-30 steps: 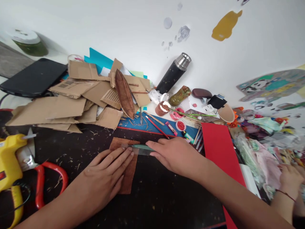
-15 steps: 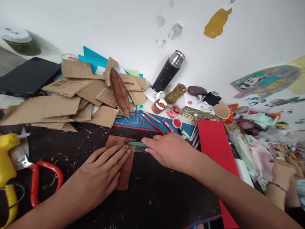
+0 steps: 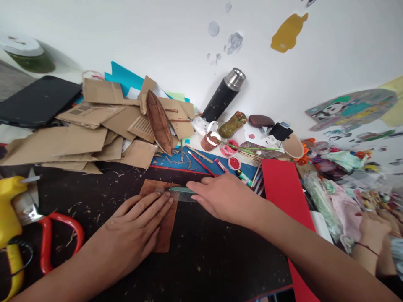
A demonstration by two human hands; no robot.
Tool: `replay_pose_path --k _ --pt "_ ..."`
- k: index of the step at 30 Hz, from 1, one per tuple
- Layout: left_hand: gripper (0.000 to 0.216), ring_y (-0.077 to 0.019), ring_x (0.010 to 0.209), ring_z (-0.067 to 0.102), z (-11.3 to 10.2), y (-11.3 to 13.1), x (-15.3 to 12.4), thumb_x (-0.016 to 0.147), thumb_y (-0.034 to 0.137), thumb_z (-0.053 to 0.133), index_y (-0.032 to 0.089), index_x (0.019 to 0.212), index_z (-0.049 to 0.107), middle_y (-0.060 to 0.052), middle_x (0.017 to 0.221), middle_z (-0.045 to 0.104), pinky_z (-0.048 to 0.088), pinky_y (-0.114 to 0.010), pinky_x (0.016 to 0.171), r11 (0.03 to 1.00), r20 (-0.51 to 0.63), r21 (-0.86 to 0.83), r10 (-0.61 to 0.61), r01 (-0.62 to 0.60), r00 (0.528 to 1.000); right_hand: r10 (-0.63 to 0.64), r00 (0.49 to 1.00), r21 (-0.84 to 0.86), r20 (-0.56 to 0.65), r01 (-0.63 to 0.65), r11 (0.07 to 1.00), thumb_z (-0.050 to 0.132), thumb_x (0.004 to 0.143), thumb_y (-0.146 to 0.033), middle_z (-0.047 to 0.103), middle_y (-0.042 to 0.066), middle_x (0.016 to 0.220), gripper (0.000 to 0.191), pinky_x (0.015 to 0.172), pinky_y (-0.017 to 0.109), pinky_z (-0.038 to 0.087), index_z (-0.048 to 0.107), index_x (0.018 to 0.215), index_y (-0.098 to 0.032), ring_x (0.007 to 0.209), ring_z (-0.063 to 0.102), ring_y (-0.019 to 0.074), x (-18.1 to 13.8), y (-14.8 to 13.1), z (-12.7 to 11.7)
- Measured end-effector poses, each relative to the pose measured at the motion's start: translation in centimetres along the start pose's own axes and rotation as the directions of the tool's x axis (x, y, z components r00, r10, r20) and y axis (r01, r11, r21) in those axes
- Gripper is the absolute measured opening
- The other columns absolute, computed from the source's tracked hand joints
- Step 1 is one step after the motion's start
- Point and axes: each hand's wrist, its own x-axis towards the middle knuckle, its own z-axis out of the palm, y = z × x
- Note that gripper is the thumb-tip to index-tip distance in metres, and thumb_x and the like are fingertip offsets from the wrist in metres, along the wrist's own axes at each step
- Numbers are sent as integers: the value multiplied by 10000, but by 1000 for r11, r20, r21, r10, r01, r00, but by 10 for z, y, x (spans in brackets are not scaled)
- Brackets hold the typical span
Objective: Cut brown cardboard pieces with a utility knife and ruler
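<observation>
A rectangular brown-painted sheet point(image 3: 166, 228) lies on the dark tabletop, with a clear ruler point(image 3: 185, 196) across its upper part. My left hand point(image 3: 135, 222) rests flat over both, fingers stretched and fingertips pressing on the ruler. My right hand point(image 3: 223, 197) is closed round a slim green pen-like tool point(image 3: 181, 190), held low along the ruler's upper edge. Its tip points left, close to my left fingertips. Whether that tip is a blade or a point I cannot tell.
Red-handled scissors point(image 3: 47, 235) and a yellow glue gun point(image 3: 11, 209) lie at the left. Behind are cardboard scraps point(image 3: 63, 140), a brown boat-shaped piece point(image 3: 159, 121), a flask point(image 3: 223, 94) and paint pots point(image 3: 233, 162). Red card point(image 3: 283, 184) lies rightward; another person's hand point(image 3: 373, 228) is far right.
Almost nothing differs. The whole view has shifted very slightly; both hands, the ruler and the green tool keep their places on the brown sheet.
</observation>
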Motion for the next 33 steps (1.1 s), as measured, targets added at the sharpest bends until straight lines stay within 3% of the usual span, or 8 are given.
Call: replay_pose_path --k 8,10,12,15,20,27,33 --pt "546 -286 1320 664 -1 -1 0 1149 409 363 203 1569 646 -91 1430 796 389 -450 1157 1000 8 3 -3 3 1000 33 998 -11 44 -32 999 553 1147 -290 784 70 924 206 587 346 251 699 1256 -194 728 685 204 -3 -6 -5" --pt "545 -283 1309 671 -1 0 1 1153 412 353 202 1548 665 -90 1427 799 393 -447 1151 1000 2 -2 -8 8 1000 41 998 -19 50 -40 999 566 1140 -279 784 78 919 198 591 337 277 693 1261 -186 730 687 204 -4 -8 -8" --pt "557 -282 1299 679 -2 0 2 1153 418 357 218 1617 594 -84 1436 795 399 -448 1148 1000 -8 -6 -9 9 1000 42 997 -22 64 -40 999 583 1131 -264 786 83 922 192 610 333 316 694 1265 -183 741 695 209 -5 -8 -11" --pt "623 -287 1296 685 -2 0 2 1153 429 369 247 1749 366 -77 1449 788 406 -453 1144 1000 -14 -10 -5 5 1000 43 994 -22 100 -41 999 589 1131 -255 786 78 931 185 647 337 360 696 1268 -191 753 705 216 -5 -6 -15" --pt "686 -292 1289 690 -2 0 2 1162 440 344 267 1792 133 -70 1456 784 412 -463 1127 1000 -4 -13 -14 14 1000 45 995 6 93 -46 999 585 1134 -268 787 73 925 186 647 334 345 700 1263 -197 725 687 203 -5 -2 -13" --pt "701 -291 1274 689 -4 0 2 1167 450 316 277 1791 48 -63 1457 785 413 -469 1095 1000 20 -2 -16 16 1000 74 993 38 94 -77 996 577 1129 -288 807 75 974 208 605 347 253 702 1278 -215 728 687 208 -9 4 -8" --pt "696 -293 1264 691 -6 1 4 1169 453 296 274 1786 28 -65 1451 786 416 -470 1099 1000 24 8 -12 12 1000 55 994 55 97 -61 997 574 1133 -306 803 60 950 188 612 351 248 707 1233 -219 750 690 211 -7 7 -11"
